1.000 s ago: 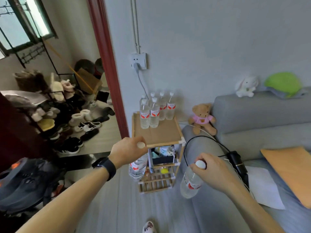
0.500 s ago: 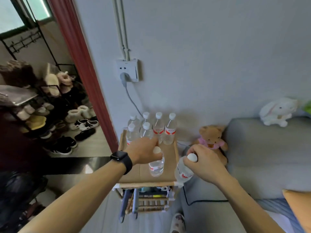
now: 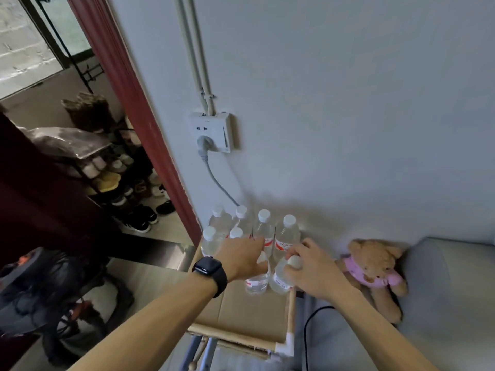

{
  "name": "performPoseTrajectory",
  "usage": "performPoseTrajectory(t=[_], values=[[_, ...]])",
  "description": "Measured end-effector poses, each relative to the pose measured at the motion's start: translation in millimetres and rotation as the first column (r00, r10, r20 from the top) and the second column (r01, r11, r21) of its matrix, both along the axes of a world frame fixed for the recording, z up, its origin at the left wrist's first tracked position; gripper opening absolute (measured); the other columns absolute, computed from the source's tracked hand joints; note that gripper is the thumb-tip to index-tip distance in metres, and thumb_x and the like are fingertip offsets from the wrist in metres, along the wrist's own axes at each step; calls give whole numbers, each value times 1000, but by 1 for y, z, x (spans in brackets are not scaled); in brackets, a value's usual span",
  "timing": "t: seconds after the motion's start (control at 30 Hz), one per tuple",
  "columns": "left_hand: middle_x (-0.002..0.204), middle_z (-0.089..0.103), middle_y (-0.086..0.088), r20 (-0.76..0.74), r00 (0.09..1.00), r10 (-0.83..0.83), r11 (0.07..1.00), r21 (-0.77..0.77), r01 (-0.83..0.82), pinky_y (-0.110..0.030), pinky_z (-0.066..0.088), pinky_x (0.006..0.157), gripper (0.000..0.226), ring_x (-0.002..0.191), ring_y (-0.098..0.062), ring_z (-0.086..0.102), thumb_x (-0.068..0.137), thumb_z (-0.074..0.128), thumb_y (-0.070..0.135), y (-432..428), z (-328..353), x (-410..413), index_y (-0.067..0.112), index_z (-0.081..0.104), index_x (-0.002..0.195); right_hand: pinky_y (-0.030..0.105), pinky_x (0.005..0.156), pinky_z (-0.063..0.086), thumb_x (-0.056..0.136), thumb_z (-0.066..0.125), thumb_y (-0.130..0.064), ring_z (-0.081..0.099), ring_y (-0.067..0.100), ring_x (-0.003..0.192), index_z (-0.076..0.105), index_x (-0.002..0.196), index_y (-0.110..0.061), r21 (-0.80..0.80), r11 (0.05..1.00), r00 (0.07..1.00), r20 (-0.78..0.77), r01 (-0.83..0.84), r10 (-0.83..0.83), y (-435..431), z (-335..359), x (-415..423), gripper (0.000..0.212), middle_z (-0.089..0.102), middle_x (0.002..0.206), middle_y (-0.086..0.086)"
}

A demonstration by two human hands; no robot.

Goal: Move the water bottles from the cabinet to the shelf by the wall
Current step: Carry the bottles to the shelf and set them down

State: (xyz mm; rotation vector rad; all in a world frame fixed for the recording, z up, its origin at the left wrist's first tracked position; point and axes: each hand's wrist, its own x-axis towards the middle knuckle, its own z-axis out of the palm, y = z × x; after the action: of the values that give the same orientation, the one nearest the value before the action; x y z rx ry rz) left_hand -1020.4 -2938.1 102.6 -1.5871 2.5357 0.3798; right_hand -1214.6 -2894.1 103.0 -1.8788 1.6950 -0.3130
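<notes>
Clear plastic marks the two bottles being set on the shelf [image 3: 241, 314], just in front of the six bottles [image 3: 286, 235] along the wall. The left hand [image 3: 242, 259] curls round the neck of the left bottle [image 3: 256, 281], and the right hand [image 3: 312, 269] pinches the cap of the right bottle [image 3: 279, 281] at the shelf's right edge. Half a second ago the right bottle hung off the front corner and the left sat mid-shelf. Both have since moved back, so probably only the release remains.
</notes>
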Motion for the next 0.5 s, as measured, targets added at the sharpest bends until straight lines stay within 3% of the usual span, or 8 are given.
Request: performPoseTrajectory(t=[0.2,0.5], values=[[96,66,-1,-12,999,-33,999,-38,33,-41,55,75,38,80,-22,62,91,50,48,-3,-2,-1,18,53,114,34,87,47,78,61,-31,55,16,94,63,98,-25,48,999,999,35,-18,16,-9,1,5,20,48,103,-9],[101,68,0,21,991,-135,990,-44,135,-41,55,80,35,85,-21,64,96,50,47,-5,6,2,22,51,120,31,88,47,81,60,-33,53,10,98,61,112,-29,84,996,999,20,37,-39,-15,4,11,32,50,109,-12]])
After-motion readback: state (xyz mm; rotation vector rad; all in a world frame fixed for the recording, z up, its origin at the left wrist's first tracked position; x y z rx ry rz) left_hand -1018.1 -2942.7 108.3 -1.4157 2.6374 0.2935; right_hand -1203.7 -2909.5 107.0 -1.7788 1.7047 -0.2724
